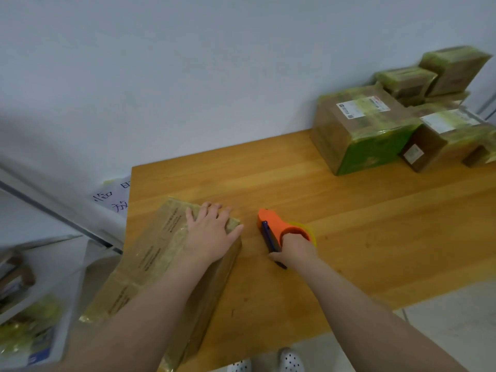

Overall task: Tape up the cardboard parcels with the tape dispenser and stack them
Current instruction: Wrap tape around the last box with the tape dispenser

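Parcel (pixel 171 253), seemingly taped; contents hidden.

left hand (pixel 212 232) flat on long parcel (pixel 171 267) | right hand (pixel 295 251) gripping orange tape dispenser (pixel 279 226) on bench (pixel 375 237) | taped parcels (pixel 375 124) stacked far right

I am stretching both bare forearms forward. My left hand (pixel 209 232) is lying flat, palm down, fingers spread toward the far side. My right hand (pixel 295 251), further right, is gripping with fingers curled closed.
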